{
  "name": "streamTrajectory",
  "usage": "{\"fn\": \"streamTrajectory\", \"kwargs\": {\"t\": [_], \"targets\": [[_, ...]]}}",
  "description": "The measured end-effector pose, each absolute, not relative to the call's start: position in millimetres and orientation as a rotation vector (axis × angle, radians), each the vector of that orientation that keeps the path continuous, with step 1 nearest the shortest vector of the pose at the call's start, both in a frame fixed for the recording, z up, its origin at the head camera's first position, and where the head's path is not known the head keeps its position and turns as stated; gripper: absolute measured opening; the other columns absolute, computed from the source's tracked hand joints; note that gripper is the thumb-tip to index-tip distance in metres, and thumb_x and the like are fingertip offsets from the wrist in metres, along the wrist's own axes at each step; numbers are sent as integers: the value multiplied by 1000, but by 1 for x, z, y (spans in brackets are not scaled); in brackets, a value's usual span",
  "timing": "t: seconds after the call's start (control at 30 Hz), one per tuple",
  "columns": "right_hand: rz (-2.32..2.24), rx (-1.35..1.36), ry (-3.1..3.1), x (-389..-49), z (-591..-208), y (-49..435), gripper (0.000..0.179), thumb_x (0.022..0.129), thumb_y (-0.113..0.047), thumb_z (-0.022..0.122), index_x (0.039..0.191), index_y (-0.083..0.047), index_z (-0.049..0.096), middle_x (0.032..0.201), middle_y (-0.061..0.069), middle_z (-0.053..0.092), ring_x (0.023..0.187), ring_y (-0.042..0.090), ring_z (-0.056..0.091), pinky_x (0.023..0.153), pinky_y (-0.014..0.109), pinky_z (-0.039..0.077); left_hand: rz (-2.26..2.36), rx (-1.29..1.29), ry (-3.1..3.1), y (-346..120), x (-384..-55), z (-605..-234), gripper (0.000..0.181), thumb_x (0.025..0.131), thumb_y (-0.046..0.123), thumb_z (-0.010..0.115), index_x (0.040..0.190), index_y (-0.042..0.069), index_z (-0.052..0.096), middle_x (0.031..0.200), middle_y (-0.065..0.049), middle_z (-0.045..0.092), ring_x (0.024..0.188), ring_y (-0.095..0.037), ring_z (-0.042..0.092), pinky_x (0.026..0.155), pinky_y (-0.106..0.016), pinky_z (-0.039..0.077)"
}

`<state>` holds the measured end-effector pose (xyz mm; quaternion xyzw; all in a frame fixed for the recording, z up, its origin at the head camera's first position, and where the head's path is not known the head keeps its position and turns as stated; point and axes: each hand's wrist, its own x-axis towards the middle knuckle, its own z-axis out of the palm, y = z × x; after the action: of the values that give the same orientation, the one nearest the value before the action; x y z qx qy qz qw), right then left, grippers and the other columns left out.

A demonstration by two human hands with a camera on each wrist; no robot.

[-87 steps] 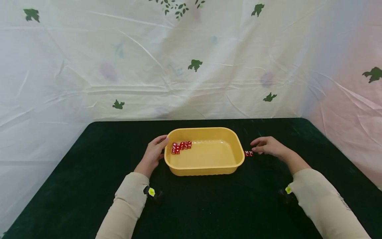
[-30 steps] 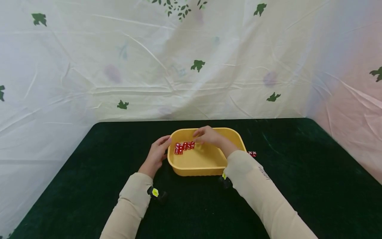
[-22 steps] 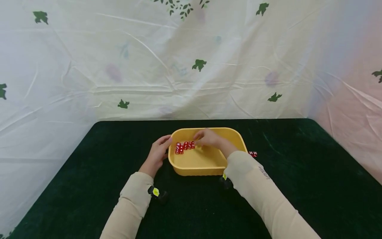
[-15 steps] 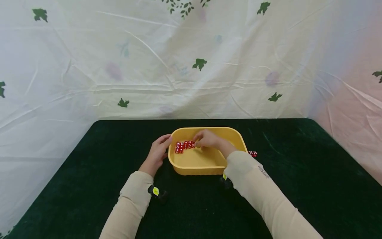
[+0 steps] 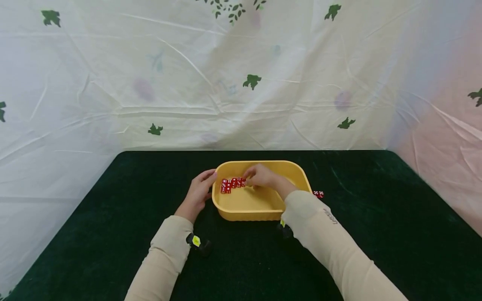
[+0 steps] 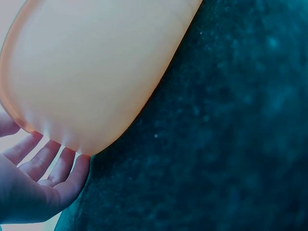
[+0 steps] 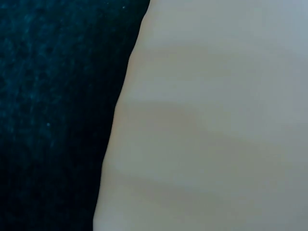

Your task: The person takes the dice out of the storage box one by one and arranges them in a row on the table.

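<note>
My left hand (image 5: 196,192) is beside the yellow plastic tub (image 5: 250,215), fingertips against the outside of its left end. In the left wrist view the left fingers (image 6: 72,178) are spread and nearly straight against the outer wall. My right hand (image 5: 260,176) reaches inside the tub, thumb and fingertips pinched together at the right end of the dice row. A red die (image 5: 245,182) shows at these fingertips, mostly hidden by them. Several red dice (image 5: 228,184) with white pips sit in a row along the tub's left part, with some nearer the front.
More red dice (image 5: 318,194) lie on the dark green tablecloth (image 5: 241,259), right against the tub's right side and partly behind the right sleeve (image 5: 320,221). A pale patterned curtain (image 5: 188,83) hangs behind the table. The right wrist view shows mostly the tub's wall (image 7: 202,120).
My right hand has moved left from the dice outside the tub into it, then lowered slightly to the row's right end. My left hand has stayed at the tub's left end.
</note>
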<state>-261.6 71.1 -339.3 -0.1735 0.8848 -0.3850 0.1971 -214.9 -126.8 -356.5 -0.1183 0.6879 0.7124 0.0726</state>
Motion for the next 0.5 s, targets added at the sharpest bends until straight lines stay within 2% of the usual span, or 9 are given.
{"fn": "streamTrajectory", "kwargs": {"t": [0.3,0.5], "targets": [[-1059,-519,2494,-262,-340,70,29,79,-6,60,107,0,57,83,8,55,62,21,51,60,30,45,2138,-360,2062,-127,-214,-356,35,87,33,50,118,17,49,117,-2,45,105,-20,41,84,-41,38],[-1026,-547,2517,-264,-341,69,29,78,-4,61,107,1,57,85,9,56,59,19,51,55,26,44,2144,-360,2055,-127,-215,-356,34,87,31,50,117,16,49,116,-2,45,105,-20,42,83,-40,39]]}}
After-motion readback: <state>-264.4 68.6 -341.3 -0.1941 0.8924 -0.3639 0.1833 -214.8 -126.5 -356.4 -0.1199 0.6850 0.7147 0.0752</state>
